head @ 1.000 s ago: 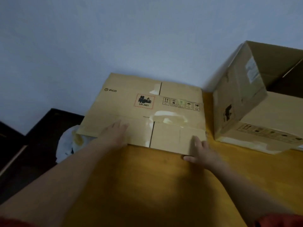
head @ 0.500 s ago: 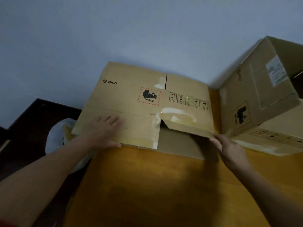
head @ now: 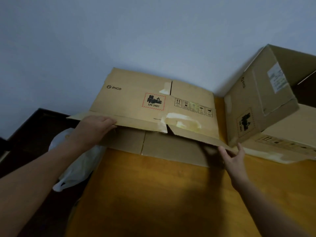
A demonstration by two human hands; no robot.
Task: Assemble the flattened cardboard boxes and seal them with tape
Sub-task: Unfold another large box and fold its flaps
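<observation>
On the worktop (head: 171, 194), just ahead of both sets of fingers, the flat box (head: 136, 93) lies against the wall, its printed face up. The left hand (head: 93, 129) grips the near edge of the upper layer on its own side, fingers curled round the cardboard. The right hand (head: 233, 157) has the near corner of the upper layer on its side, held loosely between thumb and raised fingers. Between the two hands the upper layer stands clear of the lower one, which lies flat on the worktop below the fingers.

The step in hand looks to be opening the box out of its flat state. The next move probably calls for both hands to lift and pull the upper layer further up and away from the lower one, so that the sides swing square; the worn, tape-scarred creases may fold unevenly. No tape roll is in view.

Beyond the right fingers an opened box (head: 256, 108) stands tilted, close beside the flat one. Below the left wrist a white plastic bag (head: 77, 168) hangs off the worktop's edge.

Half a second ago the left hand lay flat on top of the cardboard and only the right side was raised; now both sides are lifted.
</observation>
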